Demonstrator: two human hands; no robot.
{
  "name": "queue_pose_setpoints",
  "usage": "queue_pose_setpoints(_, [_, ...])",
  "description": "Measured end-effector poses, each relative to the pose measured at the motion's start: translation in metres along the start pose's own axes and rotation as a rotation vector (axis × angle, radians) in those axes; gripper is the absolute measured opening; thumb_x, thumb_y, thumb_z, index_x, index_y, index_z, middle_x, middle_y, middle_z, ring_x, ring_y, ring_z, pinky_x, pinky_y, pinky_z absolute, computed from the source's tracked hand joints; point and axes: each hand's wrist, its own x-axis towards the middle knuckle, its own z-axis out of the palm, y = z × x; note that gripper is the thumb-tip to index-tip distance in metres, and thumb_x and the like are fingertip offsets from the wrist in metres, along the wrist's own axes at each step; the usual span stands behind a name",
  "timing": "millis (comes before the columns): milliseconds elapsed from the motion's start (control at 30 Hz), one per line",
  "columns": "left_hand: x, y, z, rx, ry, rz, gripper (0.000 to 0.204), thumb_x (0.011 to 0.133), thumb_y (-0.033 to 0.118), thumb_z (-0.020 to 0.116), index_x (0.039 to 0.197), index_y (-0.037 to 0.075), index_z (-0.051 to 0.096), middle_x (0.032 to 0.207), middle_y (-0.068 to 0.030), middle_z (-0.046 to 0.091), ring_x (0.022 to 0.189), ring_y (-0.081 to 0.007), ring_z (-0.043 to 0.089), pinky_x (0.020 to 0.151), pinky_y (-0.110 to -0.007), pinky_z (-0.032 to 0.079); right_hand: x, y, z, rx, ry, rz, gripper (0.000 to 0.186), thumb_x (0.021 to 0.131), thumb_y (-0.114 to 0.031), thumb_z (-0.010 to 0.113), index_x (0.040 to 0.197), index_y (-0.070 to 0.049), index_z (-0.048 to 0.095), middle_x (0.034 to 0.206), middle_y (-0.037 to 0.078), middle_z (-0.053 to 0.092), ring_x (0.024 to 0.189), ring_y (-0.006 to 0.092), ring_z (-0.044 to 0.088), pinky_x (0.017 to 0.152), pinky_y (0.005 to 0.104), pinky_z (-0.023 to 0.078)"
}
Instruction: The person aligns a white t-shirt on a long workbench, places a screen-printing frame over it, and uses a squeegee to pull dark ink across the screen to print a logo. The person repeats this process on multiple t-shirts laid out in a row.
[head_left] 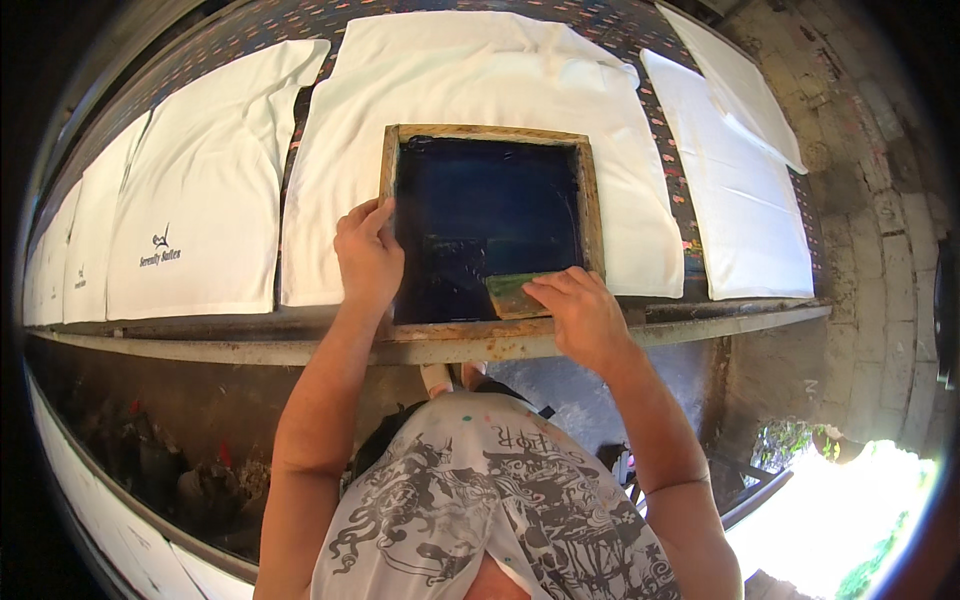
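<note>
1. A wood-framed screen, its inside dark blue, lies flat on the middle white cloth, its near edge close to the rail.
2. The left hand is partly closed, thumb and fingers gripping the left side of the screen's frame.
3. The right hand is nearly closed, fingers pinching the right end of a scraper.
4. The scraper, flat and greenish-brown, sits inside the frame, at the near right corner.
5. To the left is another white cloth with a small black print near its near edge; more cloths lie farther left.
6. To the right lies a plain white cloth.
7. The tabletop is dark with red flecks.
</note>
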Motion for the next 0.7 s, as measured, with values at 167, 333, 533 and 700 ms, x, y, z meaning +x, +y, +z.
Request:
queue_pose_setpoints(167, [0.000, 0.006, 0.000, 0.044, 0.009, -0.009, 0.035, 0.102, -0.005, 0.069, 0.131, 0.006, 0.086, 0.130, -0.0208, 0.081, 0.120, -0.0424, 0.074, 0.106, -0.052, 0.059, -0.005, -0.023, -0.016, -0.003, -0.040, -0.037, 0.040, 0.095, -0.023, 0.085, 0.130, -0.004, 0.084, 0.126, 0.009, 0.081, 0.120, 0.0275, 0.068, 0.110, 0.0467, 0.049])
queue_pose_setpoints(333, [0.006, -0.001, -0.004, 0.013, -0.092, -0.038, 0.038, 0.102, -0.002, 0.071, 0.136, 0.008, 0.085, 0.136, -0.0225, 0.080, 0.126, -0.0444, 0.073, 0.111, -0.053, 0.058, 0.001, -0.051, -0.074, -0.007, 0.175, -0.162, 0.032, 0.093, -0.018, 0.087, 0.122, -0.004, 0.085, 0.106, 0.004, 0.082, 0.103, 0.0275, 0.072, 0.097, 0.0448, 0.055])
queue_pose_setpoints(533, [0.000, -0.002, -0.035, -0.017, -0.045, -0.061, 0.048, 0.100, 0.001, 0.074, 0.147, 0.012, 0.079, 0.156, -0.0234, 0.069, 0.148, -0.0436, 0.059, 0.126, -0.053, 0.048, -0.044, -0.120, -0.211, 0.351, 0.723, -0.599, 0.026, 0.088, -0.009, 0.086, 0.113, -0.006, 0.083, 0.091, 0.003, 0.079, 0.082, 0.0247, 0.074, 0.075, 0.0391, 0.057])
queue_pose_setpoints(700, [-0.021, 0.081, -0.051, -0.107, 0.083, 0.154, 0.045, 0.101, 0.001, 0.076, 0.145, 0.012, 0.079, 0.158, -0.0186, 0.068, 0.147, -0.0397, 0.058, 0.125, -0.050, 0.047, -0.117, -0.127, -0.254, 0.582, 0.661, -0.752, 0.019, 0.089, -0.008, 0.084, 0.108, -0.008, 0.081, 0.088, 0.003, 0.077, 0.078, 0.0234, 0.073, 0.071, 0.0377, 0.056])
